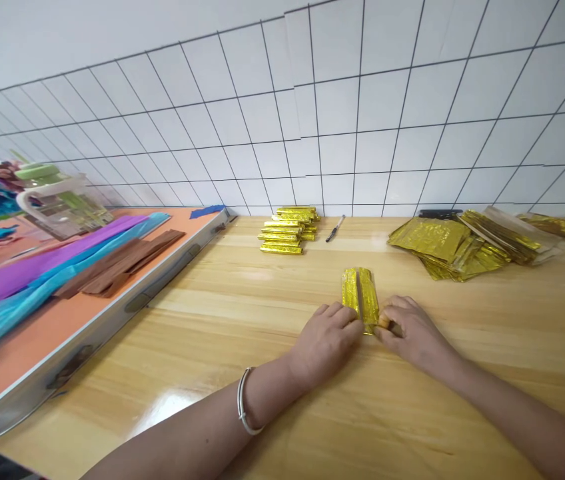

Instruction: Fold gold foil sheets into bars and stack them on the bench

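Observation:
A gold foil sheet (367, 293) lies on the wooden table in front of me, its two long sides folded inward so that a narrow gap runs down its middle. My left hand (330, 337), a silver bangle on its wrist, has its fingers curled over the sheet's lower left edge. At the lower right corner, my right hand (407, 330) pinches the foil between thumb and bent fingers. The fingertips are partly hidden. Farther back stands a small stack of rolled gold foil strips (287, 232), with a pen (335, 229) beside it.
Flat gold foil sheets (432, 243) are piled at the right, near a black object (441, 214). On the left, an orange-topped board (127, 293) with a raised metal edge carries purple, blue and brown crepe paper strips (122, 263). A clear jug-like container (65, 200) stands behind them, by the tiled wall.

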The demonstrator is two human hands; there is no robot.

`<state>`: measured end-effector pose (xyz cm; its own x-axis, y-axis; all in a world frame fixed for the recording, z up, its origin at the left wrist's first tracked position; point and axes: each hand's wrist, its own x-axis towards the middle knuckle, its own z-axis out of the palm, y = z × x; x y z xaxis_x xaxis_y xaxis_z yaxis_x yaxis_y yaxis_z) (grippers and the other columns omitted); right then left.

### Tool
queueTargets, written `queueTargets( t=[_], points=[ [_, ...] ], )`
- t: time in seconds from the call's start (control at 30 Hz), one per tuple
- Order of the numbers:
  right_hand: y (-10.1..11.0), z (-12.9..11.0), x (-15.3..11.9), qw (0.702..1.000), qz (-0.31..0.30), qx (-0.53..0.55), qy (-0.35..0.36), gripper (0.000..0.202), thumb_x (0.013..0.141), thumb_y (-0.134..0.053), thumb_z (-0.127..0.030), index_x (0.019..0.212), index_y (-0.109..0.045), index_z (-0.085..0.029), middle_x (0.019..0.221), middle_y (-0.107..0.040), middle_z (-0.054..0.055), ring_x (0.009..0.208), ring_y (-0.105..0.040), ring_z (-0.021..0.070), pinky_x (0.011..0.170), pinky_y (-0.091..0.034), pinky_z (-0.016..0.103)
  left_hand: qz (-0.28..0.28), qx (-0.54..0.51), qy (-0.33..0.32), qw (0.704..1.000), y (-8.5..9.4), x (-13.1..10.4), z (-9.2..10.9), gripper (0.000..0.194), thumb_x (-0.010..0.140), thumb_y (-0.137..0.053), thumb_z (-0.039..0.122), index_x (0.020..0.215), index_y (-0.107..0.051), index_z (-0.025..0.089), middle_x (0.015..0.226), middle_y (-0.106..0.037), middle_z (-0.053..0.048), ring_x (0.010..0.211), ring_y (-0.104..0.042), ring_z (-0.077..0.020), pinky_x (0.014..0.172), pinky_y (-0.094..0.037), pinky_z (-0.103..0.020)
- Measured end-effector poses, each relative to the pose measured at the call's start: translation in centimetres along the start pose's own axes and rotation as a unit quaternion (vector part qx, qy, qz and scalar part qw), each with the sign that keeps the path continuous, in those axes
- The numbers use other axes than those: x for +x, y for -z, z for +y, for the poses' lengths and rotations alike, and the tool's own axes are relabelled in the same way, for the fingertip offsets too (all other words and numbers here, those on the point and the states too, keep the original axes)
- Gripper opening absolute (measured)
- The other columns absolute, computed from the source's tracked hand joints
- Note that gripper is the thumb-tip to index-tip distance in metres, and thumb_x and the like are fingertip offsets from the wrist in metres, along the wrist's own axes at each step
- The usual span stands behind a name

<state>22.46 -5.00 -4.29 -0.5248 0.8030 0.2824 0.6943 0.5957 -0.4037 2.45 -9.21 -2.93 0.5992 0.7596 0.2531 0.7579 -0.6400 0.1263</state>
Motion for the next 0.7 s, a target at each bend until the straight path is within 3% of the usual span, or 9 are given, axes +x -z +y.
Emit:
queueTargets(
  t=[0.17,0.37,0.5,0.7],
  points=[
    [-0.1,0.3,-0.1,1.000,0.009,0.028,0.000,0.008,0.071,-0.059,-0.021,0.066,-0.054,-0.021,0.073,-0.054,0.002,0.075,-0.050,0.0186,0.066,-0.040,0.032,-0.036,0.032,-0.085,0.995,0.1,0.0,0.2,0.019,0.092,-0.040,0.021,0.103,-0.054,0.017,0.094,-0.057,-0.005,0.090,-0.047,-0.0191,0.076,-0.040,-0.032],
    [0.4,0.6,0.2,0.997,-0.020,0.070,-0.010,0.002,0.074,-0.059,-0.022,0.076,-0.060,-0.021,0.082,-0.058,0.003,0.083,-0.052,0.0201,0.073,-0.041,0.035,-0.058,0.067,-0.083,0.993,0.3,0.0,1.2,0.019,0.091,-0.040,0.020,0.101,-0.056,0.015,0.091,-0.057,-0.005,0.084,-0.047,-0.0195,0.073,-0.040,-0.034],
    [0.5,1.2,0.3,0.994,-0.007,0.112,-0.019,0.013,0.071,-0.059,-0.016,0.083,-0.062,-0.021,0.086,-0.060,0.003,0.087,-0.053,0.0200,0.078,-0.041,0.036,-0.064,0.090,-0.083,0.990,0.5,-0.1,1.9,0.018,0.089,-0.044,0.019,0.102,-0.056,0.013,0.094,-0.056,-0.006,0.085,-0.047,-0.0203,0.074,-0.041,-0.035],
    [0.5,2.1,-0.3,0.973,0.015,0.218,-0.081,0.012,0.079,-0.050,-0.021,0.083,-0.061,-0.020,0.082,-0.061,0.001,0.075,-0.056,0.0158,0.067,-0.045,0.029,-0.082,0.101,-0.086,0.988,0.4,-0.2,1.9,0.021,0.087,-0.045,0.016,0.107,-0.053,0.012,0.099,-0.055,-0.006,0.086,-0.047,-0.0204,0.074,-0.042,-0.033]
  ],
)
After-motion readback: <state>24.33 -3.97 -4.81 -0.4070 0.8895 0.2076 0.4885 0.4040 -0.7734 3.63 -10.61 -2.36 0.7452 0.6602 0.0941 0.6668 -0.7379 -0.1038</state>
